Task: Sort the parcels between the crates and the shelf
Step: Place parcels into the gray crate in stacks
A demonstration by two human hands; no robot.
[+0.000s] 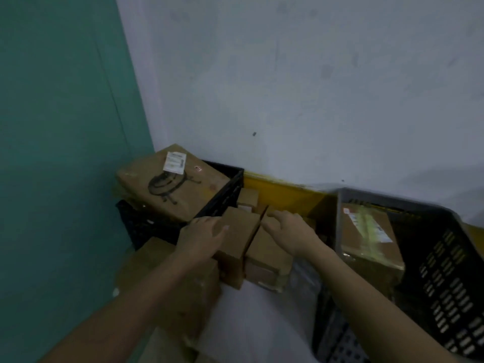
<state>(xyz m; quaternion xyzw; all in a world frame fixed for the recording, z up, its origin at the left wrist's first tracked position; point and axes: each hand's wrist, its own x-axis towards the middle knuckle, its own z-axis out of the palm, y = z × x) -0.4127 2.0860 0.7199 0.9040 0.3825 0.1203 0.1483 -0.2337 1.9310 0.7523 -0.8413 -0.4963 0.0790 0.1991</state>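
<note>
Both hands lie flat and spread on cardboard, gripping nothing that can be confirmed. Left hand (203,235) rests with fingers extended on the left of two small brown parcels; right hand (289,229) rests likewise on the right one. Whether any finger curls under an edge cannot be told.

The left parcel (239,238) and right parcel (267,255) sit side by side, touching along a dark seam, on the floor stack between the two crates. Judgement: palms on top suggest steadying or squaring the pair before a lift, not carrying.

Far left, a large box with a drawn mark and white label (170,183) lies tilted across the rim of a black crate (227,189); it seems too wide to drop inside. Near left, another carton (183,292) sits under the left forearm. On the right, a grey-rimmed crate (445,271) leans toward the viewer and holds a taped parcel (369,237). A yellow band (282,191) runs along the wall base behind. No shelf is visible.
</note>
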